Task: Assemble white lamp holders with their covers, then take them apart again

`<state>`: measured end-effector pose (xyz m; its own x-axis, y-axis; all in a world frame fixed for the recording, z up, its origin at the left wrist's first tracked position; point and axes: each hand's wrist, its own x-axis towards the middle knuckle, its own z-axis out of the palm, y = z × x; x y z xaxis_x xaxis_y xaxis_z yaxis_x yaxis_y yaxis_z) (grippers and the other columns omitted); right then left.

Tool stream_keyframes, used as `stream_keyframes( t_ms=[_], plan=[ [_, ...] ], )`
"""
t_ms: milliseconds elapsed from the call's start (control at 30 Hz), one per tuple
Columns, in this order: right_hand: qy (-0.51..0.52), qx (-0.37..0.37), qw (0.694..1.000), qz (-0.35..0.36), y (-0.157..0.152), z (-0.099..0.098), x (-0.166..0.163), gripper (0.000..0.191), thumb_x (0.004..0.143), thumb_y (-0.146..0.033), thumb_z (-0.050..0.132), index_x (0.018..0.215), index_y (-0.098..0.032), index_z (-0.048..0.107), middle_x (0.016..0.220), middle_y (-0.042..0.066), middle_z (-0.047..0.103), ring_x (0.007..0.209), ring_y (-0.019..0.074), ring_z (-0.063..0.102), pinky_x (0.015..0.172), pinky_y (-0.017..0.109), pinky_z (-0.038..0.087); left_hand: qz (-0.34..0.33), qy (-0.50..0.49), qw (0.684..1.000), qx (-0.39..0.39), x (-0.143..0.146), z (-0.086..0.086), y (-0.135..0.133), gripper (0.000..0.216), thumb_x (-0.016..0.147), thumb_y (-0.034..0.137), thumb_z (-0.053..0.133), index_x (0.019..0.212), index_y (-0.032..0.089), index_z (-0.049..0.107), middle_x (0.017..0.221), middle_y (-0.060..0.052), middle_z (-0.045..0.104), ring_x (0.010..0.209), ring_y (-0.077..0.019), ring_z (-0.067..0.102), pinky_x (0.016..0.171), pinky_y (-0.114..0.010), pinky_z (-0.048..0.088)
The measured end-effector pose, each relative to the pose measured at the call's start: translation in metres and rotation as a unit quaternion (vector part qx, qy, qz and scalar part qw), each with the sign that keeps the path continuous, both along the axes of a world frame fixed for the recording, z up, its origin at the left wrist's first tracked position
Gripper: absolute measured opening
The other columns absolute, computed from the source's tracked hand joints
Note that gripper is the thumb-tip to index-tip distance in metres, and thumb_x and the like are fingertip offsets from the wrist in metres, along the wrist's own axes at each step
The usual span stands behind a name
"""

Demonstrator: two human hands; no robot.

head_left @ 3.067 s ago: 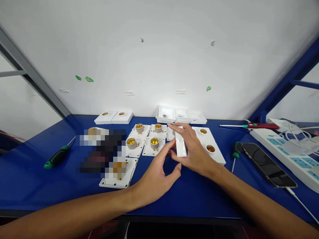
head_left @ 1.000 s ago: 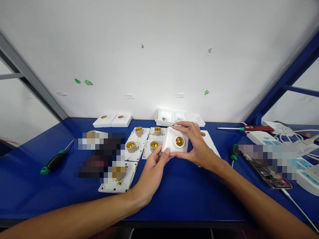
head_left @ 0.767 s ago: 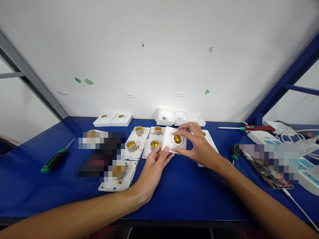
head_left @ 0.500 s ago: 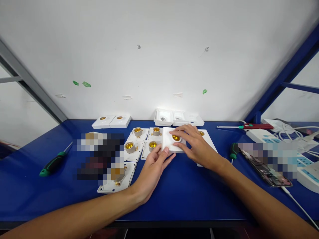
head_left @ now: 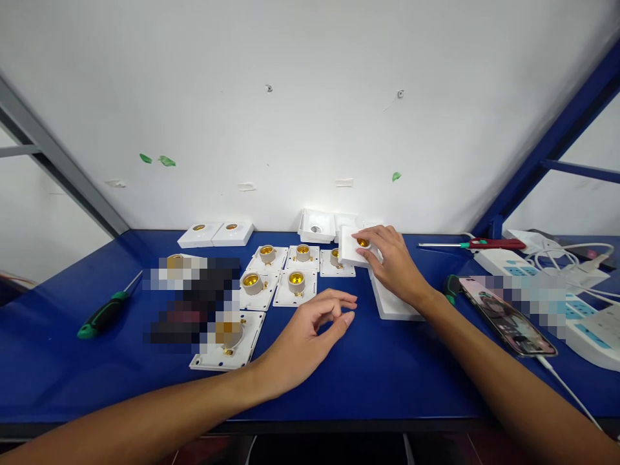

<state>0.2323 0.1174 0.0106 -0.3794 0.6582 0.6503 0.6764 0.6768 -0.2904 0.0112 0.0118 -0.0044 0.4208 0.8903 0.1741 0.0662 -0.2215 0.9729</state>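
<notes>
My right hand (head_left: 396,261) grips a white square lamp holder (head_left: 349,250) by its brass-lined socket, raised above the blue table. Under that wrist lies another white square piece (head_left: 398,307), partly covered by my arm. My left hand (head_left: 305,339) is apart from it, thumb and fingers parted, with nothing in it. Just beyond the left fingers are lamp holder bases with brass sockets, among them one base (head_left: 296,298) and another base (head_left: 334,271). A nearer base (head_left: 249,349) sits left of my left wrist, partly pixelated.
Two covered lamp holders (head_left: 232,236) and several empty white covers (head_left: 310,219) stand along the wall. A green-black screwdriver (head_left: 104,314) lies at left. On the right are a red-handled tool (head_left: 496,244), a phone (head_left: 513,323) and power strips (head_left: 593,342) with cables.
My left hand has let go of the lamp holder and dropped toward the front. My right hand has carried the holder right and back, uncovering a base behind where it was.
</notes>
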Motion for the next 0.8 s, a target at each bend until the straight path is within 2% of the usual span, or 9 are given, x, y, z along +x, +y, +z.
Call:
stream_keyframes(
  t_ms=[133, 200, 267, 467, 600, 667, 800],
  plan=[
    [0.030, 0.006, 0.999, -0.010, -0.005, 0.009, 0.001, 0.023, 0.101, -0.024, 0.055, 0.122, -0.026, 0.065, 0.114, 0.009, 0.068, 0.109, 0.0300, 0.060, 0.099, 0.053, 0.047, 0.011, 0.070, 0.995, 0.072, -0.002, 0.002, -0.001, 0.021, 0.106, 0.031, 0.052, 0.088, 0.022, 0.056, 0.136, -0.007, 0.064, 0.131, -0.0230, 0.061, 0.114, -0.044, 0.044],
    [0.046, -0.013, 0.999, 0.008, -0.007, 0.013, 0.001, 0.021, 0.101, -0.027, 0.056, 0.120, -0.025, 0.065, 0.109, 0.009, 0.066, 0.101, 0.0273, 0.061, 0.094, 0.048, 0.050, 0.018, 0.077, 0.993, 0.091, -0.001, 0.003, -0.002, 0.010, 0.106, 0.027, 0.051, 0.099, 0.024, 0.058, 0.138, -0.008, 0.062, 0.129, -0.0224, 0.061, 0.111, -0.042, 0.046],
    [0.062, -0.050, 0.996, 0.035, -0.009, 0.016, 0.001, 0.020, 0.102, -0.030, 0.055, 0.118, -0.024, 0.065, 0.103, 0.007, 0.063, 0.091, 0.0235, 0.061, 0.085, 0.043, 0.052, 0.023, 0.085, 0.990, 0.110, -0.001, 0.003, -0.003, 0.009, 0.104, 0.023, 0.051, 0.107, 0.025, 0.060, 0.138, -0.008, 0.062, 0.126, -0.0220, 0.062, 0.109, -0.041, 0.048],
    [0.101, -0.175, 0.974, 0.101, -0.014, 0.024, 0.000, 0.019, 0.098, -0.036, 0.063, 0.111, -0.024, 0.067, 0.091, 0.002, 0.059, 0.075, 0.0164, 0.055, 0.073, 0.034, 0.052, 0.067, 0.052, 0.983, 0.165, -0.003, 0.005, 0.001, 0.013, 0.102, 0.017, 0.050, 0.104, 0.024, 0.060, 0.122, -0.006, 0.064, 0.116, -0.0208, 0.062, 0.102, -0.038, 0.047],
    [0.028, -0.286, 0.941, 0.178, -0.020, 0.031, 0.001, 0.023, 0.094, -0.039, 0.069, 0.111, -0.024, 0.068, 0.099, 0.003, 0.066, 0.076, 0.0154, 0.057, 0.071, 0.032, 0.053, 0.128, 0.030, 0.972, 0.197, -0.006, 0.009, 0.006, 0.011, 0.104, 0.019, 0.049, 0.100, 0.024, 0.058, 0.101, -0.003, 0.059, 0.099, -0.0188, 0.059, 0.092, -0.034, 0.047],
    [-0.016, -0.317, 0.926, 0.207, -0.024, 0.033, 0.000, 0.025, 0.092, -0.040, 0.072, 0.111, -0.025, 0.068, 0.101, 0.003, 0.067, 0.076, 0.0153, 0.058, 0.070, 0.032, 0.054, 0.119, 0.057, 0.969, 0.208, -0.006, 0.011, 0.007, 0.012, 0.103, 0.017, 0.049, 0.097, 0.023, 0.057, 0.094, -0.002, 0.057, 0.091, -0.0174, 0.057, 0.086, -0.032, 0.046],
    [-0.077, -0.324, 0.918, 0.214, -0.028, 0.031, -0.003, 0.027, 0.089, -0.036, 0.074, 0.113, -0.026, 0.067, 0.095, 0.001, 0.066, 0.075, 0.0164, 0.061, 0.067, 0.032, 0.056, 0.018, 0.139, 0.966, 0.217, -0.005, 0.009, 0.003, 0.015, 0.100, 0.012, 0.048, 0.097, 0.022, 0.058, 0.098, -0.002, 0.059, 0.086, -0.0158, 0.058, 0.080, -0.029, 0.048]
  ],
)
